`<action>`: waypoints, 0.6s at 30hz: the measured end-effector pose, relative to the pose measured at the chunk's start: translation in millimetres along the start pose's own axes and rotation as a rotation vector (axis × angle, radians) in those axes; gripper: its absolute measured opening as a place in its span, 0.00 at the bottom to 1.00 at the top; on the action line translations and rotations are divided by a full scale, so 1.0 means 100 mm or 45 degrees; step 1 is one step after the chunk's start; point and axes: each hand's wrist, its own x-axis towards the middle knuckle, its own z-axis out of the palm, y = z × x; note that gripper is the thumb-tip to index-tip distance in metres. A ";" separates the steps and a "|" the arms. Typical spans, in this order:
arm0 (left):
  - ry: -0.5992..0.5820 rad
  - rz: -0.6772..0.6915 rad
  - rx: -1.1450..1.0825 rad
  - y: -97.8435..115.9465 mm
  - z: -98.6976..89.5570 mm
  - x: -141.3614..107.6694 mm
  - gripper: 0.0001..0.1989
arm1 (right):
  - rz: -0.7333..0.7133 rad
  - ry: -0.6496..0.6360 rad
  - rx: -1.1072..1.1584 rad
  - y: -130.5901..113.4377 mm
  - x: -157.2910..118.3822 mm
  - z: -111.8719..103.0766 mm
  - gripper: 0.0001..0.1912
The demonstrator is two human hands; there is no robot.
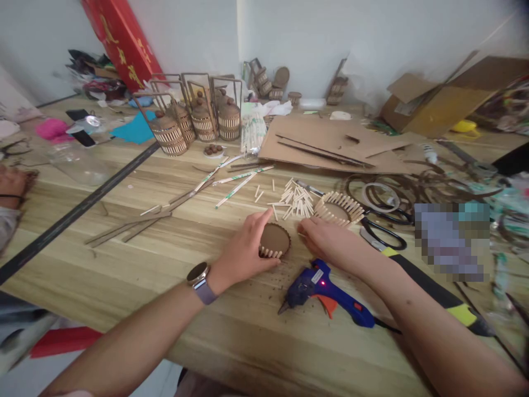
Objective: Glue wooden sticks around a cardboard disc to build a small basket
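Observation:
My left hand (243, 251) holds the edge of a round brown base (276, 238) with a scalloped rim, thumb and fingers curved around its left side. A short row of small wooden sticks (270, 253) stands along the base's near edge. To the right of the base, my right hand (318, 234) is pinched closed, and a pale stick end seems to show at its fingertips. Beyond the hands lies a pile of short wooden sticks (298, 201). A second round base ringed with sticks (339, 208) sits behind my right hand. Below it lies a blue glue gun (308, 284), its red light on.
Several small lidded baskets with tall handles (205, 121) stand at the back left. Scissors (384, 234), a yellow-and-black tool (430, 281) and coiled brown strips (430, 179) lie right. Cardboard (306, 138) lies behind. Another person's hand (14, 184) rests at far left.

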 end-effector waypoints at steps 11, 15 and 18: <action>-0.006 -0.001 0.027 0.01 0.00 0.01 0.56 | -0.069 0.027 0.073 0.02 -0.02 -0.08 0.10; -0.016 -0.008 0.021 0.02 0.00 0.01 0.55 | -0.063 0.070 0.180 0.05 -0.06 -0.17 0.08; -0.018 -0.020 0.014 0.02 0.00 0.01 0.55 | -0.071 0.088 0.508 -0.01 -0.11 -0.27 0.07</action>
